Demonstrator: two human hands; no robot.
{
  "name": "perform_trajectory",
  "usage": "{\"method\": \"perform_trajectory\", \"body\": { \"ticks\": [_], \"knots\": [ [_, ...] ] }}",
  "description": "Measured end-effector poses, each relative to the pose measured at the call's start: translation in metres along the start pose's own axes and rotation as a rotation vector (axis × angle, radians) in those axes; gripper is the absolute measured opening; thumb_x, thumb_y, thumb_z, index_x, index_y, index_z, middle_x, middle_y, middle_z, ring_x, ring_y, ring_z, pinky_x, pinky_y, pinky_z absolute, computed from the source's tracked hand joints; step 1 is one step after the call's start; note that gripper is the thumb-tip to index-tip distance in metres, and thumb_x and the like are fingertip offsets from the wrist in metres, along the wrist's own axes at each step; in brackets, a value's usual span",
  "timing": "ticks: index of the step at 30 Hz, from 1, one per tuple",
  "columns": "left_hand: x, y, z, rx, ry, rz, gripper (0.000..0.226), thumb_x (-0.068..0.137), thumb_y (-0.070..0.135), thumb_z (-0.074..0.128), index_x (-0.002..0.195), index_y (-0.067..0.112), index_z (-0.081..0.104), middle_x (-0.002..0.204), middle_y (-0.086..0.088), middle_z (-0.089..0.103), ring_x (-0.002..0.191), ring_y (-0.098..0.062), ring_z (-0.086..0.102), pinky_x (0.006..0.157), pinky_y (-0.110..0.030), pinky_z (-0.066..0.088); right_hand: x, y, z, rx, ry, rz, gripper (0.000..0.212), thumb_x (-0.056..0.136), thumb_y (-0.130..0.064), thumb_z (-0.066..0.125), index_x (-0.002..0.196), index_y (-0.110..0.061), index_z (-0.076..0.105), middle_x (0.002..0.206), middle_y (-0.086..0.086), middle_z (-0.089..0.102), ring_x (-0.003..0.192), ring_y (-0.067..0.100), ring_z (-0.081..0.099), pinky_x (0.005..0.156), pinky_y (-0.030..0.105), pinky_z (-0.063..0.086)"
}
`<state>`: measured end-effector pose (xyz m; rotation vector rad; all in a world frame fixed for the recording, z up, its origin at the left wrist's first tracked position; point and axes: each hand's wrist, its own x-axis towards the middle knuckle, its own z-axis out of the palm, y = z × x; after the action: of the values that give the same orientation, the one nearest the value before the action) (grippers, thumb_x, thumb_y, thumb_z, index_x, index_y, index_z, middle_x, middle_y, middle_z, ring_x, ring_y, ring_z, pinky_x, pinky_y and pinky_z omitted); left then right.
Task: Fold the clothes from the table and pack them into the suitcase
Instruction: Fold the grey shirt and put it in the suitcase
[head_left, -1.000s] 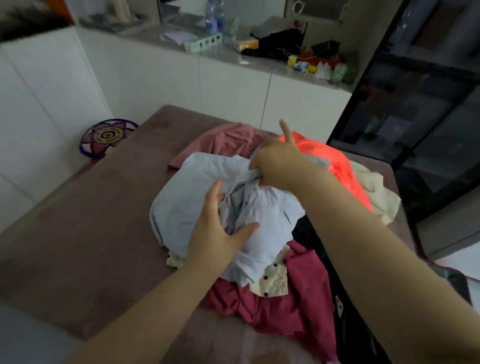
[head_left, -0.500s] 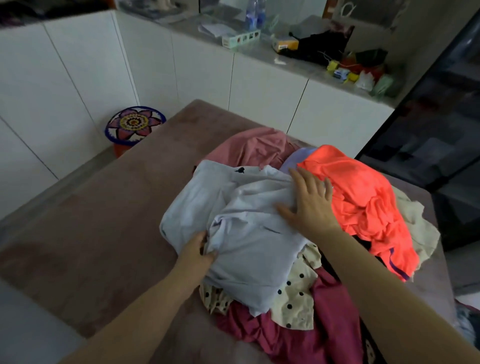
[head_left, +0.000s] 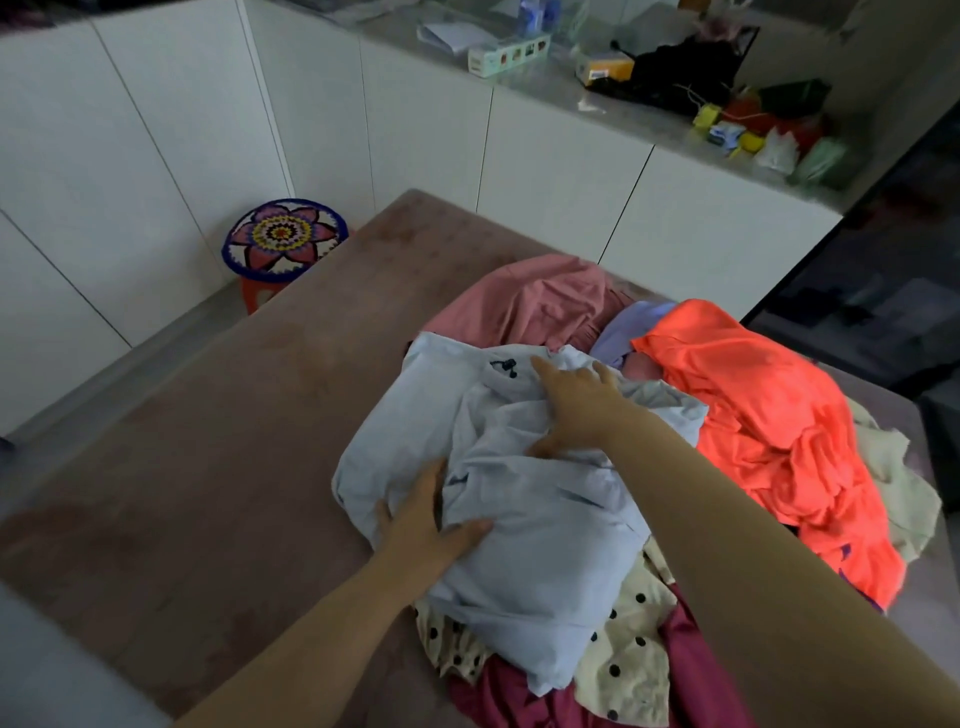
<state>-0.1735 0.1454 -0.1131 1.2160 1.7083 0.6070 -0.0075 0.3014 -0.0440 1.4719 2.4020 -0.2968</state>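
A heap of clothes lies on the brown table (head_left: 218, 457). On top sits a crumpled pale blue shirt (head_left: 540, 551). My left hand (head_left: 423, 522) rests on its left edge with the fingers spread and the thumb on the cloth. My right hand (head_left: 576, 402) lies flat on the shirt's upper part, fingers straight and spread. Around it lie a bright orange garment (head_left: 769, 431), a dusty pink one (head_left: 524, 299), a cream polka-dot piece (head_left: 623, 660), a dark magenta one (head_left: 519, 696) and a lilac one (head_left: 628, 325). No suitcase is in view.
A stool with a flower-patterned seat (head_left: 284, 240) stands by the table's far left corner. White cabinets (head_left: 550, 171) run behind, their counter holding boxes, bottles and small items. A dark glass door (head_left: 883, 249) is at the right.
My right hand slid from the shirt's right side up to its top edge. My left hand came out from under the shirt's fold and now lies on top of it.
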Motion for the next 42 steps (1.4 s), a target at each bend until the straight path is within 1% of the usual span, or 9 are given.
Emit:
{"method": "perform_trajectory", "body": {
  "ticks": [3,6,13,16,22,26,35,39,42],
  "knots": [
    [0.0,0.0,0.002,-0.166,-0.05,0.054,0.088,0.057,0.081,0.059,0.129,0.052,0.019,0.142,0.015,0.038,0.135,-0.011,0.035,0.113,-0.037,0.028,0.008,0.006,0.004,-0.022,-0.055,-0.02,0.089,0.067,-0.056,0.075,0.141,-0.028,0.035,0.137,0.007,0.047,0.13,0.031,0.035,0.111,0.041,0.014],
    [0.003,-0.001,0.001,-0.391,-0.047,0.011,0.073,0.082,0.033,0.07,0.141,0.03,0.027,0.139,0.011,0.037,0.125,-0.005,0.039,0.09,-0.01,0.04,0.013,0.013,0.014,0.088,0.015,-0.084,0.065,0.074,-0.052,0.071,0.131,-0.028,0.053,0.137,0.002,0.043,0.129,0.026,0.033,0.109,0.036,0.015],
    [0.003,0.004,-0.005,-0.349,-0.036,0.003,0.077,0.061,0.066,0.069,0.126,0.032,0.046,0.134,0.017,0.034,0.12,-0.003,0.041,0.1,-0.022,0.038,-0.01,0.018,-0.005,0.536,0.245,-0.186,0.015,0.087,-0.026,0.067,0.096,-0.017,0.06,0.088,-0.007,0.058,0.089,0.011,0.048,0.086,0.025,0.035],
    [0.001,0.018,-0.009,-0.592,-0.138,0.003,0.038,0.074,0.042,0.069,0.108,0.037,0.053,0.112,0.016,0.06,0.098,0.001,0.061,0.084,-0.02,0.053,-0.014,0.009,-0.027,0.637,0.353,-0.223,0.012,0.086,-0.022,0.068,0.089,-0.023,0.056,0.076,-0.017,0.054,0.071,-0.003,0.051,0.068,0.01,0.037],
    [0.021,0.014,-0.03,-1.014,-0.104,-0.324,0.032,0.089,0.031,0.057,0.118,0.018,0.06,0.107,-0.005,0.07,0.095,-0.022,0.067,0.075,-0.035,0.054,0.052,-0.045,-0.021,0.198,0.439,-0.107,0.028,0.097,-0.036,0.046,0.115,-0.019,0.059,0.105,0.007,0.068,0.103,0.029,0.059,0.11,0.041,0.017],
    [0.024,-0.008,-0.04,-0.622,0.041,-0.344,0.021,0.1,0.025,0.04,0.102,0.015,0.059,0.09,-0.002,0.07,0.079,-0.017,0.066,0.066,-0.019,0.052,0.083,-0.05,0.021,-0.091,0.232,0.031,0.035,0.098,-0.04,0.039,0.121,-0.018,0.053,0.117,0.006,0.064,0.11,0.028,0.056,0.111,0.043,0.015],
    [0.041,-0.041,-0.05,0.128,0.131,-0.159,0.042,0.098,0.019,0.044,0.057,0.015,0.037,0.057,-0.001,0.042,0.057,-0.015,0.042,0.057,-0.032,0.029,0.087,-0.021,0.01,-0.029,0.258,0.14,0.059,0.095,-0.058,0.03,0.106,-0.015,0.068,0.106,0.009,0.069,0.106,0.026,0.058,0.108,0.034,0.02],
    [0.034,-0.046,-0.048,0.247,0.326,-0.009,0.011,0.094,0.014,0.051,0.103,0.007,0.053,0.093,-0.01,0.058,0.086,-0.026,0.055,0.076,-0.033,0.041,0.06,0.008,-0.006,-0.045,0.696,-0.16,0.052,0.088,-0.055,0.043,0.073,-0.012,0.068,0.073,0.009,0.067,0.076,0.03,0.062,0.105,0.043,0.023],
    [0.045,-0.025,-0.053,0.177,0.283,0.187,0.061,0.088,0.014,0.052,0.144,0.015,0.028,0.144,-0.008,0.034,0.13,-0.026,0.033,0.106,-0.034,0.027,0.027,0.042,-0.002,0.038,0.732,-0.132,0.046,0.08,-0.058,0.047,0.082,-0.018,0.07,0.081,0.002,0.068,0.085,0.028,0.061,0.104,0.047,0.025]
  ]
}}
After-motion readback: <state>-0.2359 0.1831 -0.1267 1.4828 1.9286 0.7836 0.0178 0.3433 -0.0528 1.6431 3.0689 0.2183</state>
